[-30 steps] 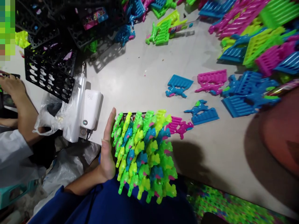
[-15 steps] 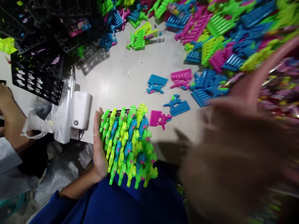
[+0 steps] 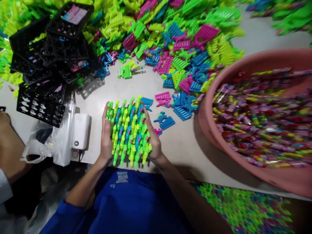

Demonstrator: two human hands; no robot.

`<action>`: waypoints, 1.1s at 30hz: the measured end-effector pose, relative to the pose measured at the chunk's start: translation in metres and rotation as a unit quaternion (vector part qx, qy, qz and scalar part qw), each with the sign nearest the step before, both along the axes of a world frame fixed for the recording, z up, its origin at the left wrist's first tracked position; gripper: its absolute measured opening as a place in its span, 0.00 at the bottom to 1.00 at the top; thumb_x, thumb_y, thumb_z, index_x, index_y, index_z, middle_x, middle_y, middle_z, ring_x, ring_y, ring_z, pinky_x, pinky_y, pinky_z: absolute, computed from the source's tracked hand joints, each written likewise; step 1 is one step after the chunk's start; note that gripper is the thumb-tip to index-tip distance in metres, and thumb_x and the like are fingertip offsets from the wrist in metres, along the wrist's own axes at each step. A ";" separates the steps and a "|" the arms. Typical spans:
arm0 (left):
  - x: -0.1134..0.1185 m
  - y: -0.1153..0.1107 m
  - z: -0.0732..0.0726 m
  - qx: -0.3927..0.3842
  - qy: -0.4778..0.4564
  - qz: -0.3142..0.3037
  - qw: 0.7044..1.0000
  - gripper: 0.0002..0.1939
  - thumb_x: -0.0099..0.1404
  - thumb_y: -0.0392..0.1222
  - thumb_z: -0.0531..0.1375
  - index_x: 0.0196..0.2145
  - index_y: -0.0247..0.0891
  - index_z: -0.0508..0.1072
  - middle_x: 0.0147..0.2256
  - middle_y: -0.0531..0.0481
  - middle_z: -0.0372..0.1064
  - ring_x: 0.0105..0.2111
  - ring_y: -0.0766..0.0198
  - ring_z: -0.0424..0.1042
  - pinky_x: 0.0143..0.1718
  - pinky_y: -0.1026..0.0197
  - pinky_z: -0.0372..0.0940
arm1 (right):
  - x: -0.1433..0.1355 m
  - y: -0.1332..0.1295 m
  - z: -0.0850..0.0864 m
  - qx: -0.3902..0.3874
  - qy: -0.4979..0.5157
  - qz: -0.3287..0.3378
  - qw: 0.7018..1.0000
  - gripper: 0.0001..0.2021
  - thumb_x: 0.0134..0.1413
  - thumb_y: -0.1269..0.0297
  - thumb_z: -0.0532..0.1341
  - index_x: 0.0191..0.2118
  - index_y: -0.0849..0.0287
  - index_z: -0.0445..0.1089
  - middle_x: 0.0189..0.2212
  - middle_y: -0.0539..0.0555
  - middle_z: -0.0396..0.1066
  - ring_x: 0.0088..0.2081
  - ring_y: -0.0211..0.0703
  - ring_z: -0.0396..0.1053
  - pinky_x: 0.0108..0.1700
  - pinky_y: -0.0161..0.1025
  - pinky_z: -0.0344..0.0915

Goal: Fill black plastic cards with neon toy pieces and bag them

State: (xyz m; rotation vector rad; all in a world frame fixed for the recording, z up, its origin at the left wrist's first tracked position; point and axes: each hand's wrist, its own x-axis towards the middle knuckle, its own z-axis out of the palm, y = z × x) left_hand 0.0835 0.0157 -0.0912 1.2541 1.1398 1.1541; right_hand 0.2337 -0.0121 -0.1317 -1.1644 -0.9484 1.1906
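Note:
Between my two palms stands a tightly packed block of small plastic figure toys (image 3: 128,133), green, yellow and blue with pink bits, set in even rows. My left hand (image 3: 106,136) presses flat along its left side. On the right side my right hand (image 3: 154,141) does the same, its fingers stretched up the edge. Whatever holds the rows together underneath is hidden by the toys. Just beyond my right hand lie a loose blue comb-shaped toy (image 3: 165,121) and a pink one (image 3: 163,98).
At right stands a large pink tub (image 3: 207,107) of wrapped candy tubes (image 3: 255,120). Black perforated trays (image 3: 40,105) are stacked at left, near a white power bank (image 3: 81,131) and plastic bag (image 3: 62,143). A toy heap (image 3: 146,29) spreads behind; another person's arm (image 3: 14,146) shows far left.
My right hand has come from the blurred right foreground to the block's right side. The block is now held between both hands, and the view has shifted, showing more of the tub.

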 end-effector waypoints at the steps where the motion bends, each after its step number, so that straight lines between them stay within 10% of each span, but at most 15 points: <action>1: 0.000 0.003 0.000 -0.005 -0.002 0.003 1.000 0.29 0.83 0.62 0.48 0.75 0.58 0.61 0.79 0.61 0.52 0.82 0.55 0.41 0.83 0.45 0.36 | 0.001 0.002 0.000 0.003 0.005 0.002 1.000 0.31 0.79 0.39 0.47 0.78 0.42 0.55 0.81 0.45 0.49 0.82 0.45 0.40 0.83 0.55 0.37; 10: 0.003 0.006 0.002 -0.015 -0.027 0.024 0.999 0.30 0.82 0.63 0.48 0.75 0.57 0.62 0.79 0.58 0.51 0.82 0.54 0.41 0.83 0.46 0.36 | 0.000 0.008 0.004 0.002 0.014 0.001 1.000 0.32 0.77 0.39 0.50 0.78 0.42 0.57 0.80 0.46 0.51 0.82 0.47 0.40 0.84 0.56 0.35; 17: -0.036 -0.034 -0.008 0.031 0.037 0.080 0.996 0.26 0.84 0.57 0.47 0.72 0.52 0.66 0.75 0.49 0.61 0.75 0.52 0.61 0.75 0.46 0.61 | 0.020 -0.035 -0.001 0.017 -0.111 -0.082 0.990 0.18 0.78 0.54 0.56 0.65 0.49 0.71 0.64 0.58 0.73 0.63 0.52 0.73 0.64 0.50 0.73; 20: -0.063 -0.078 -0.020 0.168 0.220 0.128 0.952 0.17 0.81 0.40 0.56 0.62 0.45 0.75 0.57 0.45 0.77 0.55 0.58 0.78 0.57 0.55 0.75 | 0.028 -0.063 -0.009 0.034 -0.224 -0.037 0.973 0.13 0.74 0.60 0.58 0.57 0.53 0.74 0.53 0.60 0.77 0.56 0.54 0.76 0.59 0.51 0.75; 24: -0.066 -0.116 -0.029 0.266 0.335 0.006 0.904 0.14 0.76 0.34 0.60 0.55 0.42 0.79 0.41 0.47 0.83 0.41 0.57 0.83 0.44 0.57 0.78 | 0.028 -0.077 -0.010 0.054 -0.325 0.016 0.944 0.22 0.65 0.67 0.59 0.63 0.55 0.69 0.57 0.62 0.76 0.59 0.60 0.74 0.62 0.56 0.74; 33: -0.046 -0.110 -0.045 0.293 0.428 0.018 0.855 0.16 0.73 0.31 0.60 0.54 0.43 0.78 0.39 0.44 0.83 0.37 0.54 0.83 0.40 0.56 0.76 | 0.022 -0.081 -0.013 0.049 -0.387 0.060 0.919 0.25 0.65 0.65 0.58 0.67 0.57 0.64 0.56 0.66 0.76 0.59 0.66 0.74 0.63 0.64 0.72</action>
